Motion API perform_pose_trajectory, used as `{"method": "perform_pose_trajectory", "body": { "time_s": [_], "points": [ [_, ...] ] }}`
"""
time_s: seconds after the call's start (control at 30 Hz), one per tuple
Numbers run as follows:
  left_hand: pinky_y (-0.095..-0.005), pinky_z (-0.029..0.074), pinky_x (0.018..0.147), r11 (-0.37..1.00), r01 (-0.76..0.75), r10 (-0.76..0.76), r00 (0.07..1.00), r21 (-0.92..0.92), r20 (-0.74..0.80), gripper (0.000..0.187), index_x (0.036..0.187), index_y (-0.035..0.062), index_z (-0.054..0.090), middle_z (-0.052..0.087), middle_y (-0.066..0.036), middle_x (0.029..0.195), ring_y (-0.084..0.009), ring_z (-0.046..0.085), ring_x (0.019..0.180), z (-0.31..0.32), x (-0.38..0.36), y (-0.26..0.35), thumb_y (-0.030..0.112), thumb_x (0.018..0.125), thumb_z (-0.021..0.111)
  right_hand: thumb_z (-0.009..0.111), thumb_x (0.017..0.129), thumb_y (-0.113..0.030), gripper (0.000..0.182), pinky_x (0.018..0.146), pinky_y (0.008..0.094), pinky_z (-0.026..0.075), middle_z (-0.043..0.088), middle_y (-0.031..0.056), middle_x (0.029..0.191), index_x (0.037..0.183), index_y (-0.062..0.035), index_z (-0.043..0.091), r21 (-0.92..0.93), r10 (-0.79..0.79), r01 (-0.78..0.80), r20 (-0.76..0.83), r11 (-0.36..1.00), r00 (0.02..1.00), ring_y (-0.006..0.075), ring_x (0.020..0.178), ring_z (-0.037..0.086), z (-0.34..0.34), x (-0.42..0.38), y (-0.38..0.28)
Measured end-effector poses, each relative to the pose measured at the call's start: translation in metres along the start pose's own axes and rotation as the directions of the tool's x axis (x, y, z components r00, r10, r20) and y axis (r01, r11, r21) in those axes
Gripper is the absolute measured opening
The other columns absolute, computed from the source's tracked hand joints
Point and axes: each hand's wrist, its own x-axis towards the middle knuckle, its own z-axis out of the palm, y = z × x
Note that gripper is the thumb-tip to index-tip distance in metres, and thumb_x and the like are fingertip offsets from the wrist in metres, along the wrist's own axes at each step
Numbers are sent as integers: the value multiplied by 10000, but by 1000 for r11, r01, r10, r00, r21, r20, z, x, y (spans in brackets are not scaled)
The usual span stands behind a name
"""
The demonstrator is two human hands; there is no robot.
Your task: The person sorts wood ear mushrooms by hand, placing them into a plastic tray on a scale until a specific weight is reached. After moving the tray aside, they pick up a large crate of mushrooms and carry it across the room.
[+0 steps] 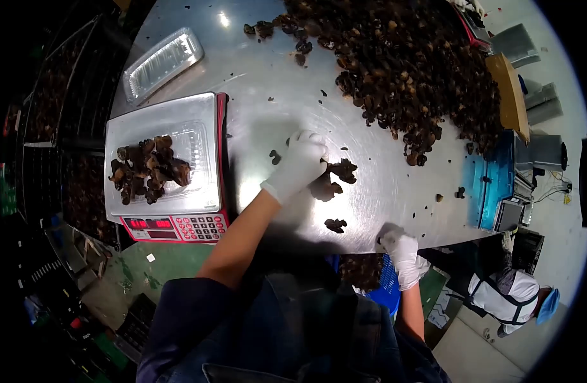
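My left hand point(301, 161), in a white glove, is closed over the steel table with its fingers pinching a dark brown wood ear mushroom point(342, 170). Part of the mushroom hangs out past the fingertips. Two small loose pieces lie close by, one wood ear piece point(335, 225) below the hand and another point(275, 157) to its left. At the table's front edge is my right hand point(401, 251), also gloved, its fingers curled together; what they hold, if anything, is hidden. A clear plastic tray point(194, 143) with several wood ears sits on the scale point(207, 191) at left.
A large heap of wood ears point(395, 70) covers the far right of the table. An empty clear tray point(163, 64) lies at the far left. A blue machine point(494, 182) stands at the right edge, near a co-worker point(507, 297). A blue basket point(388, 287) is below the table edge.
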Motion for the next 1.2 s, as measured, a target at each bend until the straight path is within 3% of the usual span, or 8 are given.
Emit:
{"method": "perform_pose_trajectory", "body": {
  "time_s": [0.13, 0.27, 0.6, 0.67, 0.77, 0.97, 1.13, 1.2],
  "points": [
    [-394, 477, 922, 922, -55, -29, 977, -383, -209, 159, 877, 72, 672, 617, -118, 1145, -340, 599, 1027, -26, -23, 2, 6, 739, 630, 726, 800, -163, 131, 696, 397, 520, 688, 120, 859, 927, -129, 731, 137, -91, 200, -559, 970, 824, 304, 783, 660, -29, 85, -55],
    [-399, 492, 910, 842, 117, -204, 973, -527, -111, 252, 996, 27, 680, 604, -141, 1218, -346, 587, 1082, -44, -32, -2, -3, 755, 613, 709, 797, -152, 184, 720, 380, 521, 683, 145, 927, 973, -99, 692, 592, -14, 234, -351, 771, 936, 337, 794, 658, -64, 173, -120],
    [-398, 394, 1066, 809, 387, -529, 808, -443, -260, 409, 1226, 10, 575, 536, -188, 1313, -355, 495, 1245, -45, -73, -15, 17, 818, 611, 619, 878, -280, 231, 674, 459, 524, 665, 182, 751, 851, -70, 711, 105, 39, -19, -190, 994, 981, 373, 709, 655, -37, 99, -10],
    [-400, 387, 1070, 785, 400, -551, 801, -473, -236, 424, 1250, -1, 555, 521, -199, 1327, -359, 482, 1252, -35, -73, -12, 26, 831, 612, 655, 857, -306, 293, 788, 502, 497, 684, 213, 947, 949, -32, 705, 129, 271, -262, -58, 956, 961, 376, 929, 652, -29, 43, 0],
    [-475, 329, 1095, 744, 370, -576, 778, -556, -252, 524, 1330, -11, 482, 424, -262, 1392, -433, 384, 1305, -23, -64, -3, 52, 827, 612, 689, 818, -431, 649, 1009, 594, 323, 446, 255, 1394, 1274, 5, 535, -34, 24, -40, -379, 999, 925, 441, 1311, 385, 12, -11, -37],
    [-501, 290, 1106, 874, 319, -434, 852, -367, -293, 492, 1321, 12, 511, 430, -242, 1403, -434, 354, 1330, -11, -36, 3, 193, 874, 605, 781, 684, -515, 1085, 1118, 629, 188, 248, 311, 1516, 1493, -19, 254, 351, -94, 258, -422, 900, 902, 506, 1397, 236, 10, 30, -148],
    [-469, 383, 1039, 978, -150, 94, 940, -148, -328, 247, 997, 42, 675, 615, -115, 1240, -298, 511, 1232, 6, -16, 12, 164, 816, 558, 839, 611, -122, 967, 1157, 513, 237, 274, 320, 1489, 1431, -5, 341, 528, -113, 400, -492, 749, 863, 485, 1396, 245, -14, 108, -177],
    [-458, 409, 1022, 959, -92, -33, 904, -268, -427, 259, 1006, 33, 674, 646, -100, 1175, -290, 552, 1174, 28, -18, 16, 175, 826, 555, 648, 871, -81, 632, 1140, 444, 271, 262, 306, 1496, 1413, 39, 347, 628, -45, 376, -476, 681, 878, 433, 1387, 293, -12, 129, -182]
  ]
}}
